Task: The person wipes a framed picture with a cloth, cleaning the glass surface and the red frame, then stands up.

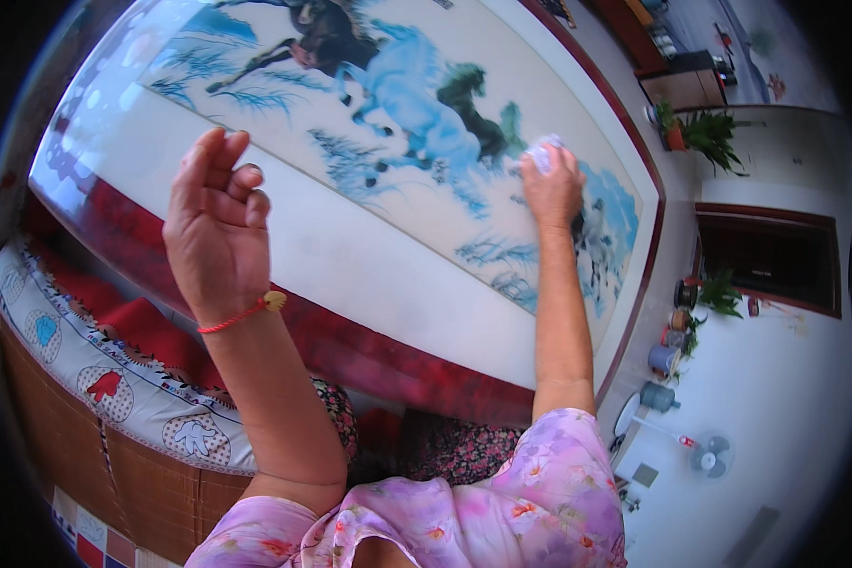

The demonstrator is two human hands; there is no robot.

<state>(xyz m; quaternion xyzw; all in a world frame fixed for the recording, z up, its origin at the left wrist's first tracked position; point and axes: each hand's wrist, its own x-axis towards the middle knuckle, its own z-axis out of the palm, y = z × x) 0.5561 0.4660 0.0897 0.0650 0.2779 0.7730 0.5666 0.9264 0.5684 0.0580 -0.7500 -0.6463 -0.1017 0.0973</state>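
In front of me spreads a large glossy panel like a tabletop, with a white margin point(369, 263) and a dark red edge point(412, 369). Set into it is a picture of galloping horses point(419, 99) in blue, green and black. My right hand point(554, 192) reaches out over the picture's right part, its fingers pressing a crumpled whitish cloth or tissue point(544, 153) on the surface. Above the panel's near left side, my left hand point(216, 213) is raised, palm turned inward, fingers loosely curled and holding nothing. A red cord bracelet point(234, 317) circles that wrist.
A patterned cover point(106, 387) with a red cloth point(142, 330) lies over brown seating point(156, 490) at left. Along the far wall, right, stand potted plants point(710, 138), a blue water bottle point(659, 397) and a pedestal fan point(710, 456). A dark door or screen point(767, 255) is there too.
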